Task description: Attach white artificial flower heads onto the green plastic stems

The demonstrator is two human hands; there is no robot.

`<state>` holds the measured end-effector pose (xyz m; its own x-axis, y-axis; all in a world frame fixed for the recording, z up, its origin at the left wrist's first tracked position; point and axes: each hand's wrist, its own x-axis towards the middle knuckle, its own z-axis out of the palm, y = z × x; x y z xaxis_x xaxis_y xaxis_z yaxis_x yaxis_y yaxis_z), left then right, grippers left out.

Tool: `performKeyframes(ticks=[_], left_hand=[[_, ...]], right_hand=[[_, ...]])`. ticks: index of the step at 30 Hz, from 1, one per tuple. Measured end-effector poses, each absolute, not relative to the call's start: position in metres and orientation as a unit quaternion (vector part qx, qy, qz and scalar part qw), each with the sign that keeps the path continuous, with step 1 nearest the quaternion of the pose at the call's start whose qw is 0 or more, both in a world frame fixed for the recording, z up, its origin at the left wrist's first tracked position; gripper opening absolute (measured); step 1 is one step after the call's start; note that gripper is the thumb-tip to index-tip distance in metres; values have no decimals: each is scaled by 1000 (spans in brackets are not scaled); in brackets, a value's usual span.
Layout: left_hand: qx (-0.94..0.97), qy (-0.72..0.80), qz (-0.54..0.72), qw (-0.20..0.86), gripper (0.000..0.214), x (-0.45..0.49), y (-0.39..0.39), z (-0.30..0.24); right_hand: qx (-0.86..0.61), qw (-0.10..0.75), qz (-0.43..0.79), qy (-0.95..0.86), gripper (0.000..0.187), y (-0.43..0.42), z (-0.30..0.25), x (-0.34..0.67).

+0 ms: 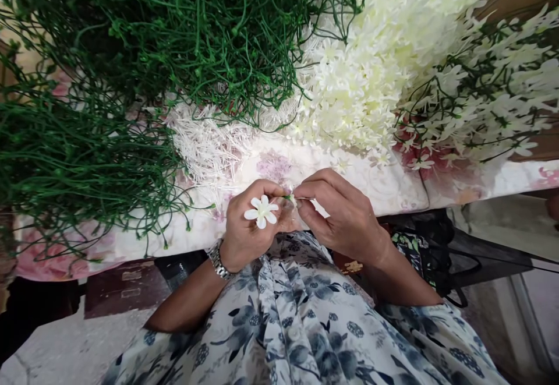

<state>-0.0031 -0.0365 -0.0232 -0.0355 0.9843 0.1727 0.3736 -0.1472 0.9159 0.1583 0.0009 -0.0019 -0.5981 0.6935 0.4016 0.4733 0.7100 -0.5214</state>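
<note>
My left hand (pixel 251 222) is closed around a green artificial flower stem (pixel 287 197), whose tip sticks out past the thumb. A white artificial flower (pixel 261 211) with a pale yellow centre shows against the back of this hand; its stem is hidden. Close beside it, my right hand (pixel 343 213) pinches at the stem's tip. Something small and white shows at the right fingertips, too small to name surely. Both hands are just above the table's near edge.
Green artificial stems (pixel 187 35) are heaped at left and centre. Thin white plastic pieces (pixel 209 146) lie before them. Loose white blossoms (pixel 358 88) form a pile right of centre. Assembled white flower sprays (pixel 489 94) lie at far right on the floral tablecloth (pixel 275 166).
</note>
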Motion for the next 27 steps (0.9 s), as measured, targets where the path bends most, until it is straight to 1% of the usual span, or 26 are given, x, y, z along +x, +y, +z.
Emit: performKeyframes(ticks=[5,9,13,16,22,27], left_hand=[[598,573,442,346,11,-4,-36,-29],[571,582,439,378,14,-4,-36,-33],[558,586,432,398,10,-3,-34,-33],[556,591,428,398,9,-2,-33,-32],[566,586,433,386,14,-2,-32,-34],[574,590,432,369,13,-2,-31,-36]], right_hand=[[-334,304,187,-872,10,4,-11,157],[-337,321,223,-856,10,7,-18,153],[-348,331,247,-841,10,6,-23,151],[-352,332,250,-839,10,5,-26,150],[-342,337,261,-837,10,6,-28,149],[-338,355,230,-841,11,5,-32,146]])
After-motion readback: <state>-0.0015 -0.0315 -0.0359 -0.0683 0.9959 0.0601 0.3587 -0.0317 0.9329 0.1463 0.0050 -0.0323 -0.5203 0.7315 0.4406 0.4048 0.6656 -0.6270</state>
